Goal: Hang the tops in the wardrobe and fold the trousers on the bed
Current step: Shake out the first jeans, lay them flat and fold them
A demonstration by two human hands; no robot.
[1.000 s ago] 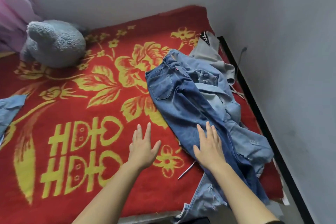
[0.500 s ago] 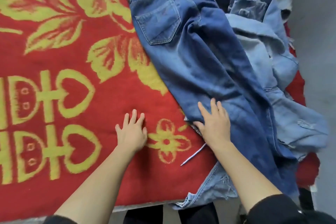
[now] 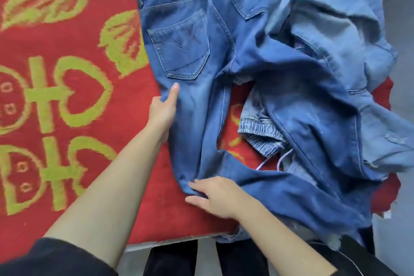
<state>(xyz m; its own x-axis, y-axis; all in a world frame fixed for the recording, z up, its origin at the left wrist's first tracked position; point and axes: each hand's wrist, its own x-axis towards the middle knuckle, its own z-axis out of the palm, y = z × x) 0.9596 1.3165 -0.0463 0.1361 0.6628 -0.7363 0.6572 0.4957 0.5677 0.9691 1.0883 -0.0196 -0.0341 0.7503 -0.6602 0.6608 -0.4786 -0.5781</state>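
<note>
Dark blue jeans (image 3: 197, 56) lie back pockets up on the red bed blanket (image 3: 74, 101), with one leg running toward the near edge and the other bent off to the right. My left hand (image 3: 162, 111) holds the left edge of the thigh, thumb on top of the denim. My right hand (image 3: 216, 196) pinches the same leg lower down, close to the bed's near edge. A crumpled heap of lighter blue jeans (image 3: 336, 36) overlaps the dark pair on the right.
Light denim trousers with an elastic waist (image 3: 261, 133) and a white drawstring (image 3: 265, 162) show between the jeans' legs. The bed's near edge (image 3: 179, 242) runs just in front of me. A grey surface (image 3: 401, 29) borders the bed on the right.
The view has closed in on the jeans. My left hand went from the blanket to the jeans' left edge, my right hand slid down the leg, and the legs have spread, uncovering the elastic-waist trousers.
</note>
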